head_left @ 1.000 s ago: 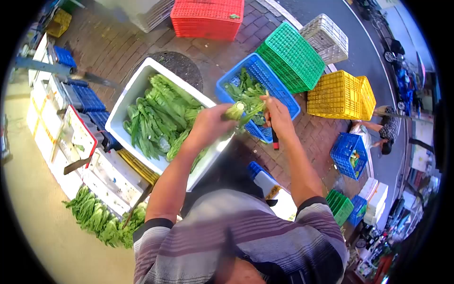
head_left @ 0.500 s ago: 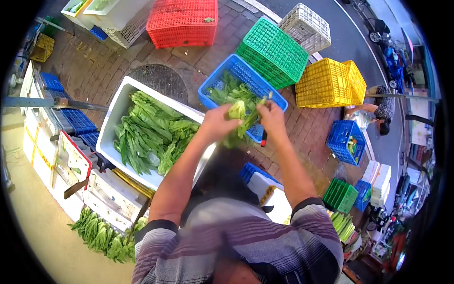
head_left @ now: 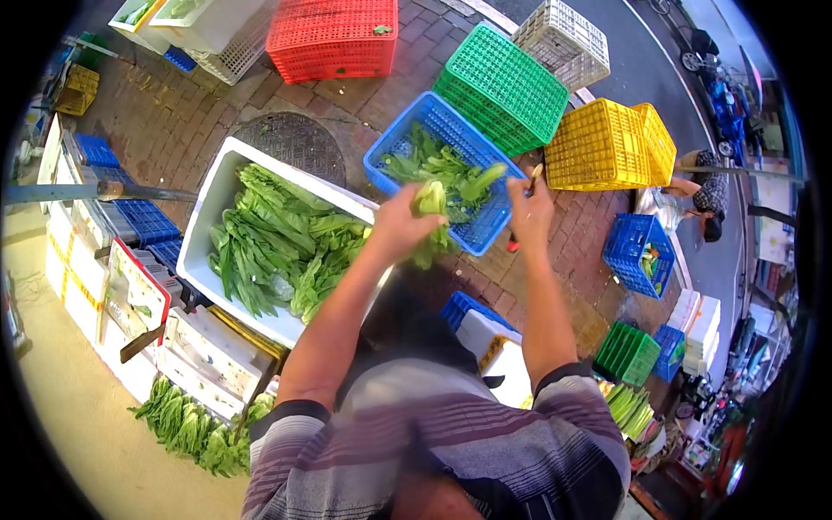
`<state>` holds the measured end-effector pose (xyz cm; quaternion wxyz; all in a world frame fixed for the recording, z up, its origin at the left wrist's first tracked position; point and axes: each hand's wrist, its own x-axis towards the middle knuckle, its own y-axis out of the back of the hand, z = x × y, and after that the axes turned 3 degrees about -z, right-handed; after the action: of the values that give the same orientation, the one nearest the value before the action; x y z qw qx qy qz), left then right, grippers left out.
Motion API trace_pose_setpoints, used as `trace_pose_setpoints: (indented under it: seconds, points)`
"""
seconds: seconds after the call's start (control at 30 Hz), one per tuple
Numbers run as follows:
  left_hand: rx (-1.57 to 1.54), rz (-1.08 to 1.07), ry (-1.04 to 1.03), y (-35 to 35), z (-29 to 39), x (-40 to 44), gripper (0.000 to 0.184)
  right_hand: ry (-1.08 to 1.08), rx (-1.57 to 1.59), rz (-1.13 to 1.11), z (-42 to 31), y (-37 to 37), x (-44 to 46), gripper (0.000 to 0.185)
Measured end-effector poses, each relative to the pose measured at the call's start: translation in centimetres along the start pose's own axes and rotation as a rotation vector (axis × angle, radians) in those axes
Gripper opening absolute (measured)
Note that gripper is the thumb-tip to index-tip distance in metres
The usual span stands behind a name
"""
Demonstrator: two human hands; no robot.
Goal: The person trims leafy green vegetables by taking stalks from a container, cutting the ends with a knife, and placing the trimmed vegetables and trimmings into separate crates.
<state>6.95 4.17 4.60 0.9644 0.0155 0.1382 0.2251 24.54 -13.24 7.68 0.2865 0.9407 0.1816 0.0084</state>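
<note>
My left hand [head_left: 400,227] is closed around a head of leafy lettuce [head_left: 431,201], its pale stem end up and its leaves hanging below. My right hand [head_left: 530,208] is to the right, with curled fingers around a slim tool that looks like a small knife [head_left: 513,246]; its red end shows below the palm and most of it is hidden. A loose green leaf [head_left: 485,182] is beside the right fingers, over the blue crate [head_left: 390,146]; whether they touch it I cannot tell. More leaves lie in that crate. Left of my hands, a white foam box [head_left: 204,208] holds lettuce heads [head_left: 277,234].
Red [head_left: 334,39], green [head_left: 503,87] and yellow crates [head_left: 598,143] stand beyond the blue one. A person [head_left: 711,195] bends beside another blue crate [head_left: 637,251] at the right. More lettuce [head_left: 191,429] lies at lower left. A manhole cover [head_left: 295,143] is behind the foam box.
My right hand has moved right, away from the lettuce and my left hand. A leaf now shows separately between them, near the right fingers. The left hand keeps its hold.
</note>
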Motion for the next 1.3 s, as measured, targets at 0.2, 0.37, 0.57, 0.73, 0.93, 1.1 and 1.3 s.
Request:
trace_pose_setpoints:
  seconds: [0.2, 0.37, 0.57, 0.73, 0.93, 1.1, 1.3]
  points:
    - [0.043, -0.077, 0.021, -1.5, -0.2, 0.3, 0.07, 0.174, 0.187, -0.373, -2.1, -4.3, -4.2, 0.03]
    - [-0.289, -0.213, -0.005, -1.4, -2.2, -0.1, 0.057, 0.071, 0.313, -0.466, -0.8, -4.3, -4.6, 0.025]
    - [-0.236, -0.326, 0.082, -1.3, -1.7, 0.1, 0.035, -0.005, 0.26, -0.516, -0.9, -2.4, -5.1, 0.025]
    - [-0.198, -0.184, -0.002, -2.4, -2.5, 0.8, 0.03, -0.108, 0.287, -0.463, -0.2, -1.8, -5.8, 0.025]
    - [-0.37, 0.02, -0.021, -0.4, 2.9, 3.6, 0.026, -0.254, 0.226, -0.358, 2.8, 0.3, -7.4, 0.023]
    - [-0.261, 0.115, -0.399, -0.2, 7.7, 9.3, 0.039, -0.181, 0.17, -0.222, 7.4, 2.0, -9.7, 0.024]
    - [-0.093, 0.106, -0.222, 0.8, 7.8, 7.8, 0.045, -0.098, 0.102, -0.133, 5.7, 2.6, -10.2, 0.026]
